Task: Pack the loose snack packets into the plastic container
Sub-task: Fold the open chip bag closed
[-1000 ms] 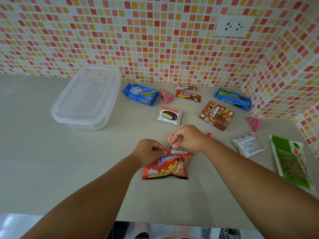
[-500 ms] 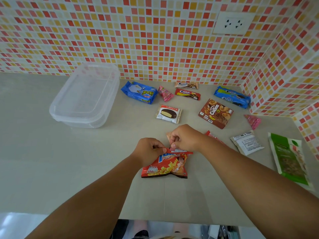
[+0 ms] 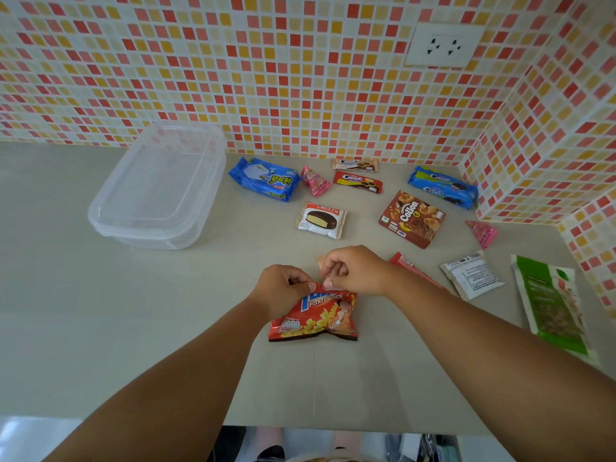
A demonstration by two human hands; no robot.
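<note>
A red potato snack bag lies on the grey counter in front of me. My left hand and my right hand both pinch its top edge. The clear plastic container stands at the back left with its lid on. Loose packets lie beyond my hands: a blue packet, a Choco Pie, a brown Collon box, two Cream-O bars, a blue cookie pack, two pink cones.
At the right lie a white sachet, a green bag and a red packet partly under my right forearm. The tiled wall turns a corner at the right, with a socket. The counter's front edge is close to me.
Both hands stay pinched on the bag's top edge. The bag has shifted slightly and its top looks a little more crumpled.
</note>
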